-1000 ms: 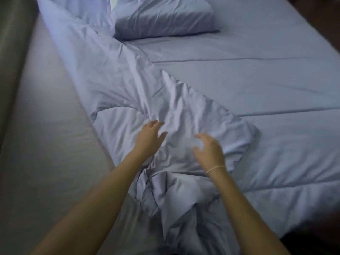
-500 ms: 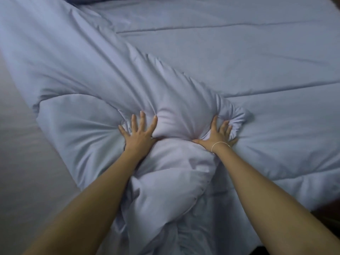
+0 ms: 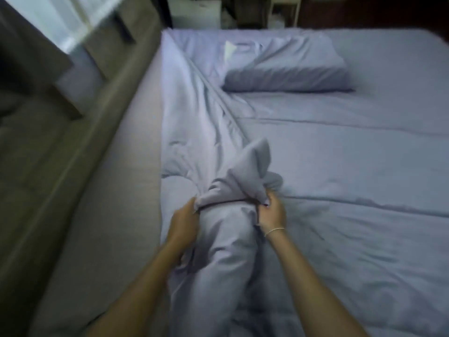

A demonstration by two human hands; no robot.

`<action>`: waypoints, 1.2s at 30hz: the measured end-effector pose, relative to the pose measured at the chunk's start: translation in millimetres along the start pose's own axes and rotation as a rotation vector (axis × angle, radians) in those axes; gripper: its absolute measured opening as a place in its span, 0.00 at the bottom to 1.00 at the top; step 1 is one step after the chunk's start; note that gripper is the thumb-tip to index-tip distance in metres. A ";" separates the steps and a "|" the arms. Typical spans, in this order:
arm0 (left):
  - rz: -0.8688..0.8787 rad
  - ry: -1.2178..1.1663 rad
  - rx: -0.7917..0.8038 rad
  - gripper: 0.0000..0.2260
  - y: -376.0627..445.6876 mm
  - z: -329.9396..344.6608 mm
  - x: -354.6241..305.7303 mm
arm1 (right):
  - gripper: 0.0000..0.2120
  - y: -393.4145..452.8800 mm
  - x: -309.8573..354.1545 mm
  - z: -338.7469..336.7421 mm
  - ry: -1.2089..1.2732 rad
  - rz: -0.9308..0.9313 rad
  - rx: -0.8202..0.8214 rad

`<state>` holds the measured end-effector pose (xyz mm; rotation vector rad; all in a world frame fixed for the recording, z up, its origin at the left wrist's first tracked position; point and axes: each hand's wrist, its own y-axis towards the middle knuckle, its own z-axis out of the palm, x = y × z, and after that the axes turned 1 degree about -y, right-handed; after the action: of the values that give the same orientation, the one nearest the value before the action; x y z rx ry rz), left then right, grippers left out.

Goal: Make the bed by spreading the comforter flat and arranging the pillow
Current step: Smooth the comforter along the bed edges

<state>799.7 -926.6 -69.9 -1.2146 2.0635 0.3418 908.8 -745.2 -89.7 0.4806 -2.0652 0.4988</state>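
Head view:

- The comforter (image 3: 340, 166) is pale lavender and covers most of the bed (image 3: 116, 215). Its right and far portions lie flat, with stitched seams running across.
- The left edge of the comforter is folded back onto itself. The fold forms a long wrinkled ridge that runs from the far left corner of the bed toward the person.
- The near end of that ridge is gathered into a thick bunch, raised off the bed surface — a pointed flap of fabric stands up above it.
- The left hand (image 3: 184, 222) grips the left side of the bunch, fingers curled into the fabric.
- The right hand (image 3: 271, 212) grips the right side of the bunch, fingers curled and pinching a fold. A thin bracelet (image 3: 274, 230) sits on this wrist.
- Both grips are clamped on the comforter; the bunch sits between the two hands.
- The pillow (image 3: 286, 66) lies at the head of the bed in a matching case, well apart from both hands. It sits just beside the far end of the folded ridge.
- A bare strip of the sheet (image 3: 136, 154) shows along the left side of the bed, uncovered by the comforter.
- A brown padded surface (image 3: 48, 154) runs alongside the bed on the left.
- The frame shows some motion blur — fine fingertip detail cannot be resolved.
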 end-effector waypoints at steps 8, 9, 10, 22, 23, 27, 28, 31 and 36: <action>-0.497 -0.414 -0.451 0.12 -100.9 -184.5 170.6 | 0.24 -155.2 161.9 174.8 0.007 -0.525 0.711; -0.574 -0.487 -0.483 0.13 -112.3 -196.9 192.0 | 0.25 -174.4 165.5 189.5 0.020 -0.524 0.825; -0.634 -0.602 -0.520 0.13 -123.3 -208.7 210.1 | 0.24 -190.8 166.7 200.8 0.079 -0.479 0.920; -0.407 -0.087 -0.868 0.21 -171.5 -266.1 233.0 | 0.20 -223.9 114.4 248.7 -0.306 -0.200 0.728; -0.374 0.032 -0.782 0.20 -172.8 -252.4 240.2 | 0.26 -224.8 104.2 251.0 -0.441 -0.265 0.797; -0.560 0.102 -0.683 0.19 -208.4 -178.1 284.8 | 0.47 -242.4 54.0 262.5 -0.986 -0.397 0.995; -0.626 0.066 -0.706 0.20 -221.5 -161.1 291.2 | 0.49 -247.7 41.7 262.8 -1.082 -0.453 0.993; -0.864 0.009 -0.779 0.27 -254.0 -122.2 310.4 | 0.51 -266.4 9.5 264.9 -1.184 -0.638 0.894; -1.287 -0.307 -0.923 0.44 -256.9 -117.0 344.2 | 0.49 -279.0 -27.7 267.8 -1.061 -0.904 0.742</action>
<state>858.6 -1350.5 -192.1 -2.5023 0.4889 0.7731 879.4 -1115.8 -199.6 2.3831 -2.1711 0.4623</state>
